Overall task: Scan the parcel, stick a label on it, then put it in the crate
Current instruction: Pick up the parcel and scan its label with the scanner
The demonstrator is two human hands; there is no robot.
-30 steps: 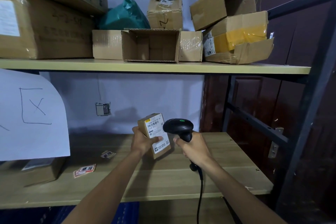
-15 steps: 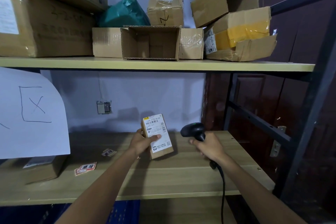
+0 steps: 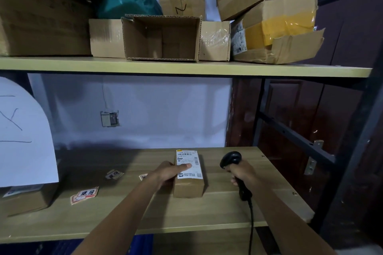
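Observation:
A small brown parcel [image 3: 189,185] with a white printed shipping label on top lies flat on the lower wooden shelf [image 3: 145,217]. My left hand [image 3: 169,173] grips its left side, thumb across the label. To the right, apart from the parcel, my right hand [image 3: 241,174] holds a black corded barcode scanner [image 3: 231,159], its head pointing up and left. Several red-and-white stickers lie on the shelf to the left: one [image 3: 84,194] near the front, another [image 3: 114,174] behind it. A blue crate [image 3: 143,244] shows partly under the shelf edge.
A white paper sheet [image 3: 22,136] hangs at the left over a small carton [image 3: 27,198]. The upper shelf [image 3: 186,68] carries several cardboard boxes and a green bag [image 3: 128,0]. A black rack frame [image 3: 352,151] and a dark wooden door stand at the right.
The parcel has come down from a raised, tilted hold to lie flat on the shelf. The scanner has moved right, away from the parcel's label.

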